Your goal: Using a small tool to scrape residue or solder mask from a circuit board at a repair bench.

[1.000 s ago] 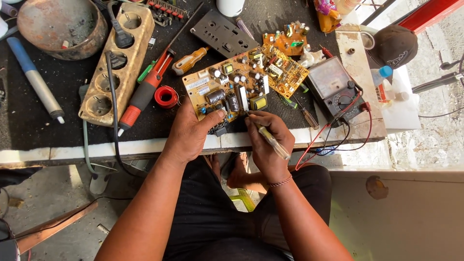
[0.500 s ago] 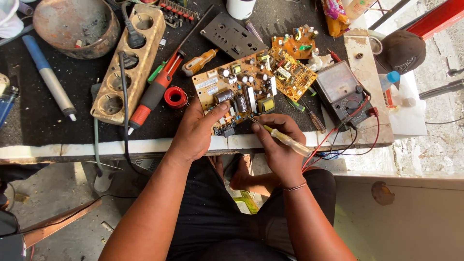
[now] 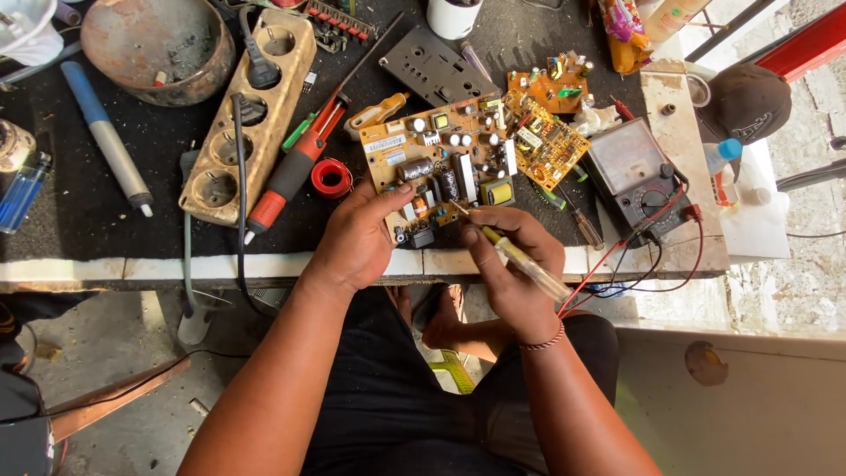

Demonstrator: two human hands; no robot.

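A tan circuit board (image 3: 445, 163) with capacitors and coils lies at the near edge of the dark workbench. My left hand (image 3: 357, 238) grips the board's near left corner, thumb on top. My right hand (image 3: 511, 260) holds a thin yellow-handled screwdriver (image 3: 515, 257) like a pen. Its tip touches the board's near edge beside a black component.
A second yellow board (image 3: 546, 137) and an analogue multimeter (image 3: 630, 172) with red and black leads sit to the right. On the left lie a red-handled screwdriver (image 3: 286, 181), a red tape roll (image 3: 332, 177), a beige socket strip (image 3: 251, 110), a soldering iron (image 3: 106, 137) and a rusty bowl (image 3: 154, 44).
The view has shifted slightly. My right hand has turned the screwdriver and brought its tip up onto the board's near edge; my left hand keeps its grip on the board.
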